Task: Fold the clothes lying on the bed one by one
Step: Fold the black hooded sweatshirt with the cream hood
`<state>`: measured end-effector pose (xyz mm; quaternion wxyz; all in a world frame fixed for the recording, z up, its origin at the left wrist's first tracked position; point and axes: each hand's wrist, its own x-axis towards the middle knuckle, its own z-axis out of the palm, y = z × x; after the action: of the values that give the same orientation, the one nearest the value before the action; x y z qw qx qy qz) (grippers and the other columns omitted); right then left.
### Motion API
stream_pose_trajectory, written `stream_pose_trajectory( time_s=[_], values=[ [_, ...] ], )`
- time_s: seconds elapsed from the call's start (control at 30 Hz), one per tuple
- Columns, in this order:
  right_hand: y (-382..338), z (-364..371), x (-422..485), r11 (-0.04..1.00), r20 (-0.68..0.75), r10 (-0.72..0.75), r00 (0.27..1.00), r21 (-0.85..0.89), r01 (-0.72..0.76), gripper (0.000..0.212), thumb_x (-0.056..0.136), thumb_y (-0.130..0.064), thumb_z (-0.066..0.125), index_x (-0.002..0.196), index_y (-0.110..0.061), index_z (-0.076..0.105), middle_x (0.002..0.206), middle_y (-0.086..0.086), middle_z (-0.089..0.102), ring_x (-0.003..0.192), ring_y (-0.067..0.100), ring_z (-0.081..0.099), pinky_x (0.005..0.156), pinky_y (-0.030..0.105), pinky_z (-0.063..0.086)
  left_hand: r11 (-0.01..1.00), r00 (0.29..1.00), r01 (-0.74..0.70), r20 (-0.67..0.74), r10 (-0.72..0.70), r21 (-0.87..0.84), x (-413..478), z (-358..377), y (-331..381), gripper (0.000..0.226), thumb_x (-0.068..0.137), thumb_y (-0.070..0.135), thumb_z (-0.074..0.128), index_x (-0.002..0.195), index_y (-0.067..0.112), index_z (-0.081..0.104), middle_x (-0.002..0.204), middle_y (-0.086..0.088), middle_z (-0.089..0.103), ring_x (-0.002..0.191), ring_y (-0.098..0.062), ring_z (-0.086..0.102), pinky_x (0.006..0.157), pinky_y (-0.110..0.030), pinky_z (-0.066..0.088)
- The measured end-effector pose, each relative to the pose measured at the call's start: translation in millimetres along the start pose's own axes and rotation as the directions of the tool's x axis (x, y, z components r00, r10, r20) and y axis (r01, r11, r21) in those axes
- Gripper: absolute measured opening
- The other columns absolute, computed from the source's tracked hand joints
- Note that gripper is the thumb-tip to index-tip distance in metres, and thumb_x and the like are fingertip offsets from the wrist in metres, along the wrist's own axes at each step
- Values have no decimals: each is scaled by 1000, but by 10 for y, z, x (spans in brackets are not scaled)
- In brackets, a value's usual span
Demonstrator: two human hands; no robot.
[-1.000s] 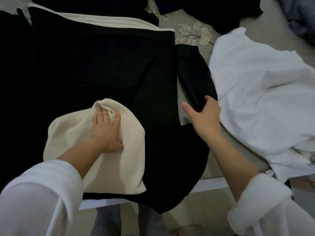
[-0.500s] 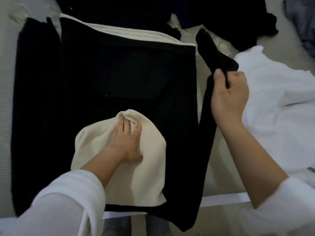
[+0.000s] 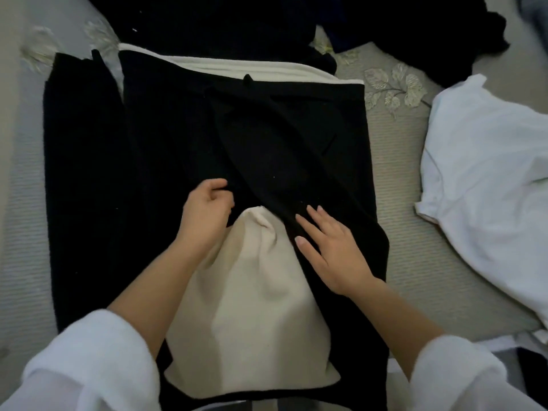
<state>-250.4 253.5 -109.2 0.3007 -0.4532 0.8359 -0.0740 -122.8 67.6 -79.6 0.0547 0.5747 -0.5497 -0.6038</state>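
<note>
Head view: the bed (image 3: pixel 394 179) carries the black top (image 3: pixel 166 161) flat at its near edge for folding. Its sleeve (image 3: pixel 267 149) lies across it; the left hand (image 3: pixel 206 209) pinches the sleeve's edge, seemingly to steer, and the right hand (image 3: pixel 329 247), fingers straight, presses it down.

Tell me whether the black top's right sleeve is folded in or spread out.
Folded in: the sleeve lies diagonally across the black top, with the right hand flat on its lower part.
</note>
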Motion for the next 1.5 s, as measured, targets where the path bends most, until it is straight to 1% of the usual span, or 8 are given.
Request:
stream_pose_trajectory(
  time_s=[0.17,0.37,0.63,0.87,1.0,1.1,1.3,1.5],
  values=[
    [-1,161,-201,986,53,-13,998,-163,21,64,91,-63,15,148,-41,-5,161,-9,-5,144,5,-18,116,28,-14,957,985,166,79,-151,-237,289,322,269,61,91,20,62,144,11,33,111,0,58,96,-12,58,79,-25,50],
    [-67,278,-362,1000,-49,21,999,-15,-21,59,93,-65,16,147,-47,3,159,-11,-3,147,8,-13,119,35,-8,967,976,-217,-54,211,-134,427,434,407,42,89,5,59,123,27,54,110,5,64,99,-9,63,85,-25,55],
    [-578,99,87,996,50,67,996,50,-70,61,98,-54,29,150,-42,0,161,-10,-9,146,14,-16,118,46,-9,981,979,-194,-66,193,-20,422,99,146,63,90,9,59,145,25,31,96,5,65,88,-6,64,81,-24,54],
    [-1134,62,153,998,11,69,998,-2,-69,70,96,-50,36,152,-31,-2,161,-5,-12,146,19,-18,114,49,-13,912,797,-392,-452,401,118,171,-1037,-179,42,85,4,52,119,28,58,106,4,63,88,0,60,78,-15,49],
    [-1523,292,132,990,7,-79,997,-115,79,70,93,-60,33,150,-41,-4,160,-3,-16,145,25,-22,111,56,-17,972,748,-207,-621,232,114,176,-1674,-614,41,84,6,52,124,17,57,121,-4,57,109,-9,56,92,-14,44],
    [-1762,487,166,988,29,-113,993,-108,115,66,93,-61,30,147,-48,-4,160,-5,-14,145,26,-22,110,58,-16,997,865,-17,-500,50,71,185,-1882,-931,51,84,27,60,134,27,49,134,-3,53,121,-18,52,106,-35,40],
    [-1793,691,258,982,186,-30,982,-178,64,66,92,-67,21,147,-47,-10,161,-6,-2,148,23,-12,110,61,-13,995,925,-59,-369,86,84,189,-1827,-948,69,87,19,66,146,29,32,147,2,41,131,-16,42,107,-27,35],
    [-1729,771,238,959,181,-21,983,-273,71,69,88,-69,10,147,-43,-14,160,-9,-14,146,23,-18,112,60,-9,956,746,-39,-628,222,291,90,-2202,-1109,53,83,1,47,132,22,53,126,-10,58,112,-29,55,97,-33,41]
  ],
)
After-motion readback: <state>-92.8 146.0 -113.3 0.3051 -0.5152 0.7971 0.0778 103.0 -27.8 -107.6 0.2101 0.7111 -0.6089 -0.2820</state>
